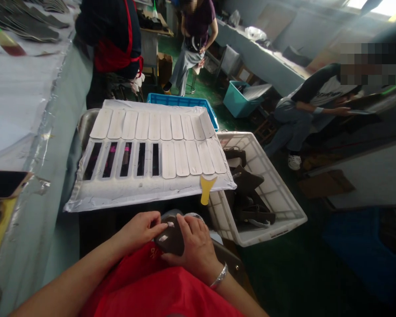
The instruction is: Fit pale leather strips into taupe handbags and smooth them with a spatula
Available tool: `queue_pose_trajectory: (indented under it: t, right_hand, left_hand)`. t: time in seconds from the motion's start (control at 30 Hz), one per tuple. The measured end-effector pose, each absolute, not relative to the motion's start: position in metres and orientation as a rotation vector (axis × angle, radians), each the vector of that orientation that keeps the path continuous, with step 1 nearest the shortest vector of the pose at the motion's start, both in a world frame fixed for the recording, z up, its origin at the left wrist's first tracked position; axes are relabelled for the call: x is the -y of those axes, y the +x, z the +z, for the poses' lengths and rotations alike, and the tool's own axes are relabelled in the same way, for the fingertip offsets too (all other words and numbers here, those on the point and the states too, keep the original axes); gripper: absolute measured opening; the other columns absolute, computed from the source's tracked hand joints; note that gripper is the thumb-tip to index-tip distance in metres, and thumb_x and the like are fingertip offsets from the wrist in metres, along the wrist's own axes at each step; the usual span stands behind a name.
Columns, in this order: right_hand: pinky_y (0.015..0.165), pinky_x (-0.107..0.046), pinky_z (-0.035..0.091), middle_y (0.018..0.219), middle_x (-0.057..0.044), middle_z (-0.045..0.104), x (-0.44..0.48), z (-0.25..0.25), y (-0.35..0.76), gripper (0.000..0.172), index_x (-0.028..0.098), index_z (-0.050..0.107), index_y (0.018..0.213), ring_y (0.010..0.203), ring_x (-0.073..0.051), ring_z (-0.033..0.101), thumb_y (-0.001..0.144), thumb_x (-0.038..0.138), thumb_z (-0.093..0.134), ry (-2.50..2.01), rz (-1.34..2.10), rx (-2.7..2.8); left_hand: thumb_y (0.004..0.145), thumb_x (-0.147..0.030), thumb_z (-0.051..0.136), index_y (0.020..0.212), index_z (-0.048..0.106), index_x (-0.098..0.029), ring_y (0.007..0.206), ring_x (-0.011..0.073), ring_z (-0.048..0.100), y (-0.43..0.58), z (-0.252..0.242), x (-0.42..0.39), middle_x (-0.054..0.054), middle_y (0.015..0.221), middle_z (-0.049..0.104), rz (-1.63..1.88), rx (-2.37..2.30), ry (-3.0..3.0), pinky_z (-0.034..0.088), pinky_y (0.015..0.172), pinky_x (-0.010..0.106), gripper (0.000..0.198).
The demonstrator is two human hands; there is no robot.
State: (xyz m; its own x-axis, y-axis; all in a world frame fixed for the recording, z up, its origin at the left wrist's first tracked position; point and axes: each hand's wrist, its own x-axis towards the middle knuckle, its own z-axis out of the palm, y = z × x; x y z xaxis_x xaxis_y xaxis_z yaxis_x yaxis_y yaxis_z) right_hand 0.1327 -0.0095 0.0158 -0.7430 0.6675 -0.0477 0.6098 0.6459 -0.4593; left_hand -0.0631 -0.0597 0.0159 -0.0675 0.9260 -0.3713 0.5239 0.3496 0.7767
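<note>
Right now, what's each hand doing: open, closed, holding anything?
Left hand: closed on the dark piece, at its left edge.
Right hand: closed over the same dark piece.

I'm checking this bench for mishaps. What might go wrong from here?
The yellow scraper overhangs the edge of the white strip sheet; a bump might drop it into the white crate. The left hand and right hand hold the dark shoe part over the red apron; it might slip off.
</note>
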Motion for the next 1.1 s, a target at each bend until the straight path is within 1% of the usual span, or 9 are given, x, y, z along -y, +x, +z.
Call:
queue_pose_trajectory:
  t: [0.1, 0.2, 0.33, 0.5, 0.67, 0.87, 0.97, 1.1]
  right_hand:
    - [0.093, -0.051, 0.036, 0.120, -0.014, 0.050, 0.009, 0.014, 0.127, 0.090, 0.015, 0.044, 0.129, 0.107, -0.033, 0.045, 0.057, 0.062, 0.070, -1.022, 0.670, 2.743]
    - [0.093, -0.049, 0.036, 0.119, -0.015, 0.051, 0.008, 0.012, 0.125, 0.090, 0.014, 0.046, 0.128, 0.107, -0.033, 0.046, 0.056, 0.063, 0.070, -1.007, 0.652, 2.748]
    - [0.092, -0.048, 0.037, 0.117, -0.015, 0.053, 0.007, 0.012, 0.124, 0.091, 0.012, 0.047, 0.125, 0.105, -0.033, 0.047, 0.055, 0.064, 0.070, -0.998, 0.629, 2.744]
    - [0.089, -0.046, 0.039, 0.115, -0.016, 0.055, 0.009, 0.010, 0.115, 0.088, 0.011, 0.049, 0.122, 0.104, -0.032, 0.049, 0.059, 0.069, 0.065, -0.961, 0.566, 2.714]
    - [0.084, -0.046, 0.042, 0.107, -0.016, 0.057, 0.013, 0.006, 0.106, 0.083, 0.009, 0.052, 0.115, 0.097, -0.032, 0.052, 0.056, 0.065, 0.068, -0.996, 0.502, 2.637]
    - [0.080, -0.046, 0.045, 0.098, -0.015, 0.059, 0.015, 0.001, 0.100, 0.078, 0.011, 0.052, 0.108, 0.090, -0.031, 0.054, 0.048, 0.058, 0.069, -1.045, 0.472, 2.557]
    - [0.077, -0.046, 0.046, 0.097, -0.015, 0.059, 0.015, -0.002, 0.098, 0.076, 0.011, 0.052, 0.108, 0.088, -0.031, 0.056, 0.051, 0.061, 0.065, -1.027, 0.421, 2.559]
    - [0.075, -0.045, 0.047, 0.098, -0.016, 0.061, 0.011, -0.003, 0.099, 0.079, 0.010, 0.051, 0.112, 0.088, -0.032, 0.058, 0.058, 0.068, 0.059, -0.969, 0.323, 2.596]
  left_hand:
    - [0.079, -0.047, 0.051, 0.060, 0.046, -0.018, 0.051, 0.0112, 0.038, -0.071, 0.018, 0.054, -0.005, 0.053, 0.044, 0.480, -1.646, 1.335, 0.025, 0.047, 0.022, 0.034]
    - [0.079, -0.043, 0.053, 0.061, 0.045, -0.018, 0.052, 0.0106, 0.040, -0.078, 0.020, 0.049, -0.005, 0.054, 0.046, 0.443, -1.544, 1.348, 0.027, 0.048, 0.021, 0.032]
    - [0.079, -0.041, 0.053, 0.063, 0.045, -0.018, 0.052, 0.0099, 0.040, -0.081, 0.020, 0.049, -0.006, 0.055, 0.047, 0.470, -1.470, 1.332, 0.028, 0.048, 0.021, 0.030]
    - [0.080, -0.040, 0.053, 0.063, 0.045, -0.018, 0.052, 0.0095, 0.040, -0.081, 0.016, 0.053, -0.006, 0.056, 0.047, 0.524, -1.447, 1.302, 0.029, 0.049, 0.020, 0.030]
    - [0.081, -0.040, 0.053, 0.063, 0.043, -0.018, 0.055, 0.0097, 0.039, -0.080, 0.009, 0.057, -0.006, 0.058, 0.046, 0.558, -1.459, 1.289, 0.028, 0.049, 0.020, 0.030]
    - [0.082, -0.045, 0.051, 0.064, 0.042, -0.018, 0.055, 0.0096, 0.035, -0.079, -0.003, 0.061, -0.006, 0.058, 0.043, 0.592, -1.469, 1.305, 0.026, 0.048, 0.021, 0.034]
    - [0.082, -0.044, 0.052, 0.064, 0.042, -0.018, 0.056, 0.0096, 0.035, -0.078, -0.007, 0.062, -0.006, 0.060, 0.042, 0.616, -1.462, 1.278, 0.027, 0.049, 0.021, 0.033]
    - [0.083, -0.044, 0.050, 0.063, 0.040, -0.018, 0.056, 0.0095, 0.035, -0.079, -0.011, 0.062, -0.006, 0.059, 0.043, 0.644, -1.428, 1.230, 0.027, 0.050, 0.021, 0.034]
